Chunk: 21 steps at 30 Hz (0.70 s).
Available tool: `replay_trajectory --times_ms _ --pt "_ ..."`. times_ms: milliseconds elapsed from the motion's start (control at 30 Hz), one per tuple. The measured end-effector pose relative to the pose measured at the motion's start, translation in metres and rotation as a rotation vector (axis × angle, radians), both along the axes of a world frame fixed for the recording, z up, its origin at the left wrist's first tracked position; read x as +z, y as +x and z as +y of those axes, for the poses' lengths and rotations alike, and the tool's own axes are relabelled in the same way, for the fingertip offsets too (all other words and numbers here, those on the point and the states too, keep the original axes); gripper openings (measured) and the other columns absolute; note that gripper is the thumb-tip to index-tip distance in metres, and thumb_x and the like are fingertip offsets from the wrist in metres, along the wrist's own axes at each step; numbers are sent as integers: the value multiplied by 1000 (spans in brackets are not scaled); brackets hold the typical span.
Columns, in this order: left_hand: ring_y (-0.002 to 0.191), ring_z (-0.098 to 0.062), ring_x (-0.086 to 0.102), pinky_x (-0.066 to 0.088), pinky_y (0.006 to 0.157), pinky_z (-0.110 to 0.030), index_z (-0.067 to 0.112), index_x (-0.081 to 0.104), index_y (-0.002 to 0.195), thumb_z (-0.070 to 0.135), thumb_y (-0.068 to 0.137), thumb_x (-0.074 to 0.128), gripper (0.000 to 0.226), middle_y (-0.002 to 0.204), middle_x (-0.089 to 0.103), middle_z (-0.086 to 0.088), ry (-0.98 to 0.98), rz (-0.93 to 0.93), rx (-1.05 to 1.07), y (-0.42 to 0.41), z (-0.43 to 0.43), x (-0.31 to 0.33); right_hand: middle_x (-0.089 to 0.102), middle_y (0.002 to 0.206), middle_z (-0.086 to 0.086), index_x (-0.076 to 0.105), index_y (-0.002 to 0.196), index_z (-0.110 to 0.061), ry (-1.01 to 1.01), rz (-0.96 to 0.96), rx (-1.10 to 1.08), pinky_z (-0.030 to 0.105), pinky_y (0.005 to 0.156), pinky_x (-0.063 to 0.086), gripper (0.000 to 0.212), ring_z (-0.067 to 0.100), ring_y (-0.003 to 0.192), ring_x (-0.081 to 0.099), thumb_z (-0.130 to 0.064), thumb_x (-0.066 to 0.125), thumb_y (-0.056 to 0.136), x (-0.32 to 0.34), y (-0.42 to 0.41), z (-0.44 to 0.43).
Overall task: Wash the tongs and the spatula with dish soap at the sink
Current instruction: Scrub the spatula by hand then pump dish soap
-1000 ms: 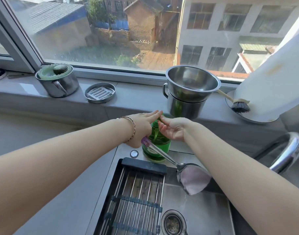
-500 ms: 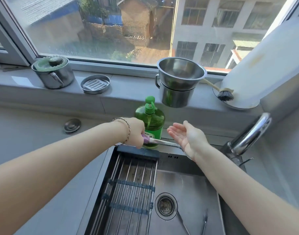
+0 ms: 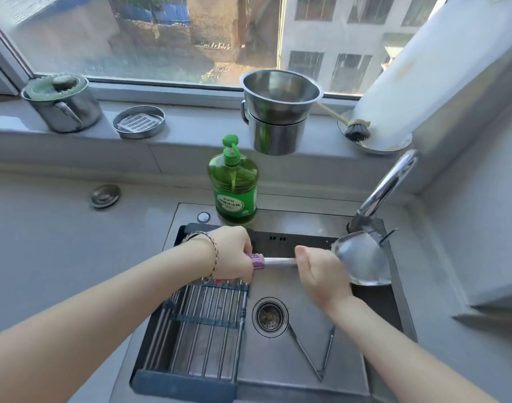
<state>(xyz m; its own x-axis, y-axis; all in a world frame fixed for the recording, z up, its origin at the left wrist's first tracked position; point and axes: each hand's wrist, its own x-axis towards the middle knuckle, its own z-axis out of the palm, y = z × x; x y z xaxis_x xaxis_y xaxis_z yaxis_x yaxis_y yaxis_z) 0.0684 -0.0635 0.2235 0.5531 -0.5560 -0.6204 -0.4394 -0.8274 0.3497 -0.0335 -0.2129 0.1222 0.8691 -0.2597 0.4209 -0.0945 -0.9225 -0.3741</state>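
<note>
While my left hand [image 3: 234, 257] grips the purple handle of the spatula [image 3: 359, 261] above the sink [image 3: 281, 369], my right hand [image 3: 318, 271] curls around its metal shaft. The tongs [image 3: 305, 353] lie open on the sink bottom.

1 spatula [image 3: 361, 261], 1 tongs [image 3: 306, 353], 1 btl [image 3: 234, 189]

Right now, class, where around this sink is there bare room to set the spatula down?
Bare countertop left of the drying rack, nearer than the metal stopper. Rack's near bars also free. Crowded: the basin floor holds tongs beside the drain; the windowsill carries pots and a brush.
</note>
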Motion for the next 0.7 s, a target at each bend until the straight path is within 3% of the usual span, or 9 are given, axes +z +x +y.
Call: replay_trajectory --times_ms 100,233,267,333,400,467,600,700 --pt "53 -21 59 56 58 -29 12 69 88 27 76 65 19 73 68 -6 43 -74 -74 -14 -6 2 53 43 -2 47 50 -18 -54 -9 94 27 41 27 41 18 39 51 -26 34 88 1 3 32" --pt "58 -21 56 46 55 -22 16 64 81 30 77 63 14 69 60 -1 78 -192 -108 -23 4 -3 63 65 12 46 58 -13 97 354 117 31 58 29 58 29 66 56 -46 6 84 12 -4 -1" --pt "58 -22 55 45 56 -22 14 65 83 30 77 62 17 69 61 -2 70 -196 -102 -23 6 -5 63 68 13 45 58 -13 109 350 77 31 60 27 57 30 69 55 -46 6 84 10 -7 -9" --pt "58 -23 56 45 55 -22 15 66 82 30 77 62 17 69 61 -2 56 -195 -93 -24 6 -5 63 57 10 47 53 -13 33 318 62 28 52 28 55 28 58 58 -40 14 87 12 -7 0" --pt "56 -20 54 42 53 -21 20 59 69 29 76 62 12 64 57 2 50 -224 -117 -27 2 -6 54 40 2 48 46 -15 -38 184 105 19 41 22 47 21 37 53 -28 30 87 8 -4 21" --pt "55 -17 50 39 51 -21 23 47 59 30 76 61 24 61 50 6 56 -260 -158 -30 0 -6 50 37 0 47 46 -17 -88 104 190 15 43 18 44 20 33 50 -23 34 87 2 -3 28" --pt "52 -15 52 43 50 -20 20 53 72 31 81 59 16 64 53 3 57 -195 -183 -28 12 -9 57 57 15 28 52 -19 100 357 172 28 55 26 46 34 62 59 -46 4 81 1 -18 -10" --pt "47 -12 54 47 43 -20 20 49 91 30 82 64 20 74 54 4 3 -47 -169 -28 16 -13 61 59 13 39 53 -18 64 324 140 31 53 33 56 33 62 60 -43 5 89 -5 -21 -5"
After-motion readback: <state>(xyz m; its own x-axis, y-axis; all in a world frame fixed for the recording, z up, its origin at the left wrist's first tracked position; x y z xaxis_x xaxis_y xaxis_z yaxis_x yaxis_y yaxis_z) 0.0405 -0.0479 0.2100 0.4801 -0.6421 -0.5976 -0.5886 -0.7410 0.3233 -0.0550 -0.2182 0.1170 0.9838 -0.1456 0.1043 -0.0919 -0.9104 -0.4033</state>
